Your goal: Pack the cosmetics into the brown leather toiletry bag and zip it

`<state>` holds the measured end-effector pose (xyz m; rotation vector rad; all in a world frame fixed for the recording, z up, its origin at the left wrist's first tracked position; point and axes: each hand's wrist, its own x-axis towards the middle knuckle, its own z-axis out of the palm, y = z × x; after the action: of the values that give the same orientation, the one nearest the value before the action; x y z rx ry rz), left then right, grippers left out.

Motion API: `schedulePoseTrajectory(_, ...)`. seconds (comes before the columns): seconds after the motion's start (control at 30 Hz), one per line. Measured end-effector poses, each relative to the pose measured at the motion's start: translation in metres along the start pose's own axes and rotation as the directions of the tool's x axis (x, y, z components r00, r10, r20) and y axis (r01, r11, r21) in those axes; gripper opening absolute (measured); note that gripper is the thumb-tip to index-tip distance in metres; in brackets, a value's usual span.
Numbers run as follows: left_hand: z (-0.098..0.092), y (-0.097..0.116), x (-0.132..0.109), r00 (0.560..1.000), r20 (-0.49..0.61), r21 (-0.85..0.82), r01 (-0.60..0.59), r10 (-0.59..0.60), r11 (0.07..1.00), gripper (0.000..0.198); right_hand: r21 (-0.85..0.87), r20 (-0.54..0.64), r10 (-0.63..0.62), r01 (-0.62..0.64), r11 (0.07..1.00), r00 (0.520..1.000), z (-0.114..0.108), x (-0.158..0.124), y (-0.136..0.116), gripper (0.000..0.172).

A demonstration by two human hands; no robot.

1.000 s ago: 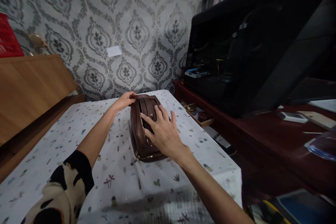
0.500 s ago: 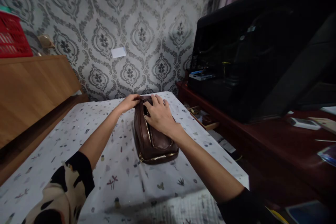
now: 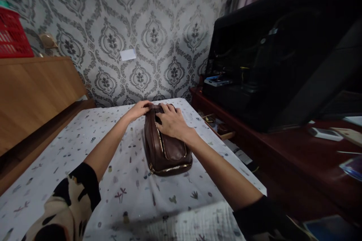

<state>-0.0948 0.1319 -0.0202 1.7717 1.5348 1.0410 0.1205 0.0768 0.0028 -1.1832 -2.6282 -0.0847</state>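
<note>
A dark brown leather bag (image 3: 169,163) with gold zippers lies on the printed sheet in front of me. At its far left corner, my left hand (image 3: 139,110) grips the edge with its fingers closed; some fingertips are hidden. My right hand (image 3: 173,122) rests across the upper face of the bag, fingers spread and stretched out. Its thumb is at the edge of a partly unzipped gold zipper (image 3: 160,139), which shows a dark gap. A second zipper (image 3: 172,169) runs along the near end of the bag.
White sheet with small plant prints (image 3: 124,158) covers the surface under the bag. A wooden headboard (image 3: 39,94) stands left, with a red basket (image 3: 13,35) on top. On the right are a dark red cabinet (image 3: 254,139), an open drawer (image 3: 227,135) and a large black screen (image 3: 263,56).
My right hand has shifted slightly, its fingers a little lower on the bag. The left hand keeps its place, and the bag lies where it was.
</note>
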Motion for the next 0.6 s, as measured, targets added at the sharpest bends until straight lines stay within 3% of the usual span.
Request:
schedulePoseTrajectory(0.27, 0.006, 0.003, 0.003, 0.995, -0.084, 0.101, -0.051, 0.059, 0.994, 0.032, 0.034, -0.017, 0.02, -0.02, 0.999, 1.0, 0.007, -0.001, 0.001, 0.058)
schedulePoseTrajectory(0.47, 0.009, 0.003, 0.013, 0.967, -0.223, 0.264, -0.06, 0.121, 0.963, 0.017, 0.054, -0.066, 0.038, -0.035, 0.998, 0.997, 0.008, -0.002, 0.002, 0.056)
schedulePoseTrajectory(0.6, 0.009, 0.002, 0.017, 0.954, -0.268, 0.327, -0.037, 0.131, 0.944, 0.019, 0.053, -0.05, 0.046, -0.043, 0.998, 0.998, 0.005, -0.002, 0.001, 0.051)
